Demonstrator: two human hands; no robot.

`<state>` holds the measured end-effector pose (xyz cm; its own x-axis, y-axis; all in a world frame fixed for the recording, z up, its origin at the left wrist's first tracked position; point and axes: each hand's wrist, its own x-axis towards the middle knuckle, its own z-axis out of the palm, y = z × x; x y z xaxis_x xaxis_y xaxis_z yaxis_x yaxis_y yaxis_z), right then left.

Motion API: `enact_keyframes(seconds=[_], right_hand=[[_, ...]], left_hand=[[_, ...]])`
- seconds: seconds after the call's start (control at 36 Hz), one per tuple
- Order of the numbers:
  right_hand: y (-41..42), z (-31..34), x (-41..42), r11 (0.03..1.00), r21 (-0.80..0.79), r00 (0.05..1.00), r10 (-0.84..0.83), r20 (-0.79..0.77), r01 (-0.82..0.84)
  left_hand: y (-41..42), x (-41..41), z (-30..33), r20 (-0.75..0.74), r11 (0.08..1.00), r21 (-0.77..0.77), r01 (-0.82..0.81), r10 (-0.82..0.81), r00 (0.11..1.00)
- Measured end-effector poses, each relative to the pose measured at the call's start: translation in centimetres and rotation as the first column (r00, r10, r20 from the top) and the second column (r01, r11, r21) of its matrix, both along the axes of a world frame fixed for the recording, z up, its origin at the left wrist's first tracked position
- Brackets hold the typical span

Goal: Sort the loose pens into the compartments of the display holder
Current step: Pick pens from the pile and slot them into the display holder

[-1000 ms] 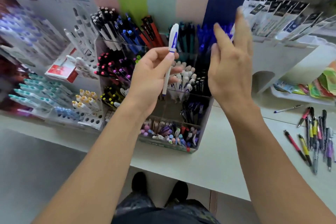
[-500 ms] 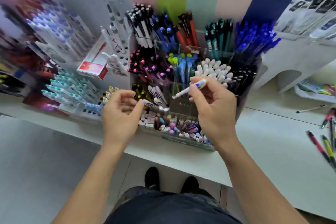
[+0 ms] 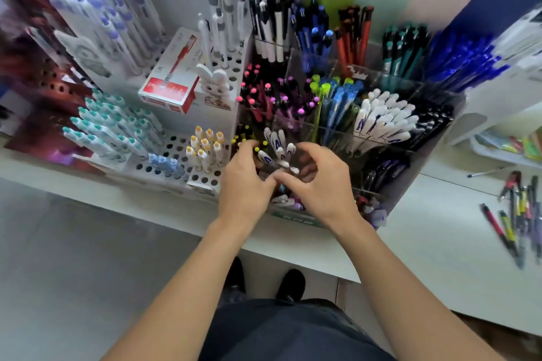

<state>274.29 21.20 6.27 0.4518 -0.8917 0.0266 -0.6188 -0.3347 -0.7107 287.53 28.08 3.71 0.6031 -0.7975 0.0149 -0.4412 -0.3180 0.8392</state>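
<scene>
right hand — lowered white pen into front compartment | left hand — moved alongside

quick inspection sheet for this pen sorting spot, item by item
surface: white counter, bare at the near edge.
job's things: clear display holder with pens grouped by colour; white pens with blue print in a front compartment at the fingertips; loose pens lie flat on the counter at right.
clutter: red and white box; bunny figure; white perforated rack holding teal-capped and yellow-capped pens.
hands: left hand and right hand meet over the front compartment, fingers curled; the grip is blurred.
cables: nothing seen.
surroundings: grey floor, black shoes, coloured back panel.
</scene>
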Motion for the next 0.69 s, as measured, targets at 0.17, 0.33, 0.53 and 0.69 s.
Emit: enact_keyframes(seconds=[0.17, 0.33, 0.53, 0.69], right_hand=[[-0.8, 0.0, 1.5, 0.985, 0.123, 0.975, -0.141, 0.172, 0.121], [-1.1, 0.5, 3.0, 0.988, 0.052, 0.98, -0.15, 0.128, 0.144], [-0.4, 1.1, -6.2, 0.982, -0.034, 0.976, -0.179, 0.125, 0.185], [-4.0, -0.6, -22.7, 0.785, 0.059, 0.772, -0.618, 0.148, 0.617]], left_hand=[[-0.6, 0.4, -0.5, -0.01, 0.991, -0.132, 0.015, -0.016, 1.0], [-0.1, -0.4, -0.5, 0.002, 0.977, -0.212, 0.022, -0.022, 1.0], [-0.5, -7.5, 2.2, 0.117, 0.934, -0.351, 0.06, -0.019, 0.993], [-6.2, -20.7, 3.5, 0.045, 0.817, -0.215, 0.535, -0.539, 0.841]])
